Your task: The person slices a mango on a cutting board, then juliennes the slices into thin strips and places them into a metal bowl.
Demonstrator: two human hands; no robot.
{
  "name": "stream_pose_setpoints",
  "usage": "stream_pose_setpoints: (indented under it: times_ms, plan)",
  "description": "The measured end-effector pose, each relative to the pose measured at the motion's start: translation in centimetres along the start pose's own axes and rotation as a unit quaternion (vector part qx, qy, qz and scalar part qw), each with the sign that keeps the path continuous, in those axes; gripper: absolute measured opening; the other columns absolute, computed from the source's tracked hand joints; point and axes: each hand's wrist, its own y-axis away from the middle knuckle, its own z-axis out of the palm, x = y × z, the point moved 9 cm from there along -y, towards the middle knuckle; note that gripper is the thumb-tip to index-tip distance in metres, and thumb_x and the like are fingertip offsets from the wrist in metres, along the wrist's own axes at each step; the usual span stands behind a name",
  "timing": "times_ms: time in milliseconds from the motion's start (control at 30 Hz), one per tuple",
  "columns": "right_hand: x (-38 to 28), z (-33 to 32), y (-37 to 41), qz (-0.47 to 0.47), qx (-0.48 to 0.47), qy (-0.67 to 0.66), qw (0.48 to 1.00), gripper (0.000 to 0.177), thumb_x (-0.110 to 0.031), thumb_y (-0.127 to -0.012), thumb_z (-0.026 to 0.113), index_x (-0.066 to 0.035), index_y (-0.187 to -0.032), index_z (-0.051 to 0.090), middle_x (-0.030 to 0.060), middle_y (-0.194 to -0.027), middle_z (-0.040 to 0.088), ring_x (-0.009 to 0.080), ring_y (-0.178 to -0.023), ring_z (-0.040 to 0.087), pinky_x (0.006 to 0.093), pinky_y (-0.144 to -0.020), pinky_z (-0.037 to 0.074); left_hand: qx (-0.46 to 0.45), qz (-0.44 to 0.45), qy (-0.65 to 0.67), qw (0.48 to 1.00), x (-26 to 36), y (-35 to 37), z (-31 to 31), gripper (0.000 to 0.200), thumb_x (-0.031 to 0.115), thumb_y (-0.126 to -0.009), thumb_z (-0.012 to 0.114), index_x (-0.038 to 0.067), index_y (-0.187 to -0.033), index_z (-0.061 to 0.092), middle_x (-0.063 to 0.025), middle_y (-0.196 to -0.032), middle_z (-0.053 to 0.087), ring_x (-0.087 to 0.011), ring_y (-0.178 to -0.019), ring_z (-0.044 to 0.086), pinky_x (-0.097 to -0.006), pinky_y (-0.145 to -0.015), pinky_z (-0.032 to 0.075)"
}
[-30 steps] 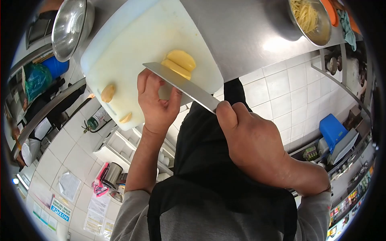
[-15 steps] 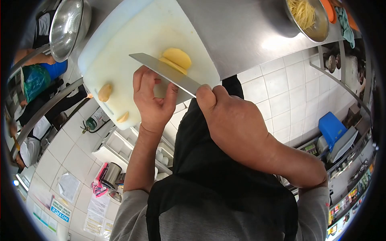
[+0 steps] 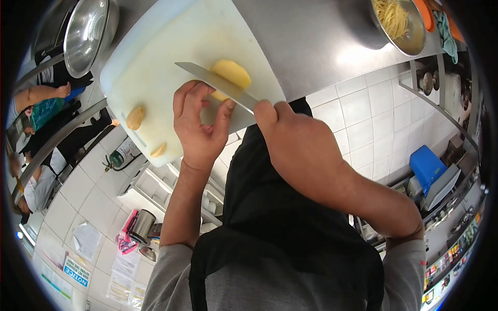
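Observation:
A knife [image 3: 211, 79] is gripped by the handle in my right hand [image 3: 301, 145], its blade slanting up and left over the white cutting board [image 3: 155, 57]. Yellow potato slices [image 3: 231, 73] lie flat just beyond the blade. On the near side, my left hand [image 3: 199, 122] has its fingers curled round a piece of potato [image 3: 220, 96], mostly hidden by fingers and blade. At the board's left lie a peeled potato piece [image 3: 136, 118] and a smaller cut piece [image 3: 158, 150].
A metal bowl [image 3: 89, 36] stands at the upper left. Another bowl [image 3: 413, 39] with yellow strips [image 3: 390, 18] is on the steel counter [image 3: 311, 46], near a teal cloth [image 3: 445, 36]. Other people [image 3: 41, 101] are at the far left.
The knife and my right hand have shifted slightly, with the blade now nearer the flat slices. My left fingers have curled in a little. People at the left have moved.

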Motion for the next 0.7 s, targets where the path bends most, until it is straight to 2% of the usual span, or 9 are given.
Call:
stream_pose_setpoints:
  times_ms: [167,267,367,567,700]
  plan:
    - [-0.6,-1.9,3.9,0.028,-0.038,-0.027,0.999,0.026,-0.001,-0.098,0.061,-0.002,-0.122,0.05,0.0145,-0.092,0.064,0.0346,-0.071,0.072,0.0456,-0.057,0.058,-0.012,0.029,-0.019,0.999,-0.2,0.3,-0.1,0.041,0.006,-0.087,0.087,0.003,-0.124,0.07,-0.0184,-0.128,0.068,-0.0318,-0.113,0.068,-0.039,-0.082,0.062]
    - [-1.0,-2.8,4.2,0.003,-0.01,0.028,1.0,0.023,-0.013,-0.099,0.068,-0.003,-0.113,0.053,0.0092,-0.085,0.066,0.0227,-0.064,0.074,0.0336,-0.051,0.058,-0.01,0.017,-0.014,1.0,-0.6,0.5,-0.1,0.042,0.005,-0.086,0.086,0.003,-0.125,0.07,-0.018,-0.127,0.068,-0.0316,-0.113,0.068,-0.0385,-0.082,0.062]
    - [-0.5,-2.0,4.2,0.035,-0.034,-0.028,0.998,0.027,0.0,-0.097,0.061,-0.002,-0.122,0.049,0.0144,-0.091,0.062,0.0352,-0.069,0.071,0.046,-0.056,0.057,-0.017,0.021,-0.02,0.999,-0.5,0.4,-0.1,0.043,0.005,-0.086,0.087,0.003,-0.125,0.07,-0.0177,-0.128,0.068,-0.0315,-0.112,0.068,-0.0379,-0.082,0.062]
    - [-0.3,-1.1,1.7,0.016,-0.018,-0.055,0.998,0.024,0.0,-0.097,0.059,-0.001,-0.12,0.05,0.0169,-0.091,0.066,0.0367,-0.07,0.073,0.0481,-0.057,0.057,0.002,0.005,0.012,1.0,-0.8,0.4,0.0,0.042,0.01,-0.087,0.09,0.003,-0.124,0.07,-0.0173,-0.13,0.068,-0.0306,-0.113,0.069,-0.0376,-0.082,0.062]
    - [-0.3,-1.5,1.7,0.034,-0.05,-0.058,0.996,0.022,-0.001,-0.098,0.058,-0.002,-0.118,0.051,0.0169,-0.092,0.066,0.0369,-0.071,0.073,0.0479,-0.056,0.057,-0.004,0.01,-0.013,1.0,-0.4,0.2,-0.2,0.041,0.01,-0.087,0.09,0.003,-0.122,0.07,-0.0179,-0.131,0.068,-0.0306,-0.113,0.069,-0.0379,-0.082,0.062]
